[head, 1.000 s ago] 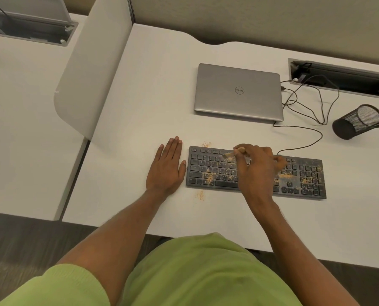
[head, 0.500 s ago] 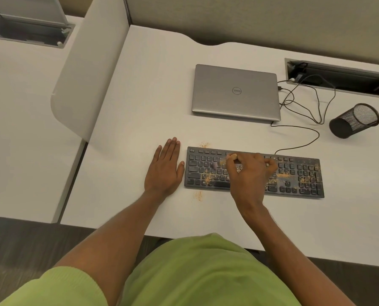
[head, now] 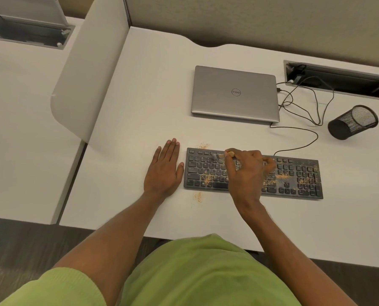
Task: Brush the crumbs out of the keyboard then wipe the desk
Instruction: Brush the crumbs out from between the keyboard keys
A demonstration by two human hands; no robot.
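Two hands work at the black keyboard (head: 294, 175), which lies on the white desk (head: 140, 107) dusted with orange crumbs (head: 282, 176). The right hand (head: 248, 171) pinches a small wooden-handled brush (head: 222, 155) over the upper-left keys. The left hand (head: 164, 171) lies flat just beside the keyboard, fingers straight and together. The brush looks light and soft-bristled, best pinched on its handle; the crumbs likely scatter easily.

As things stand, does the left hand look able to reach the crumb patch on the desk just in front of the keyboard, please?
Probably yes. The left hand lies flat on the desk beside the left end of the keyboard, holding nothing, and only bare desk separates it from the crumb patch.
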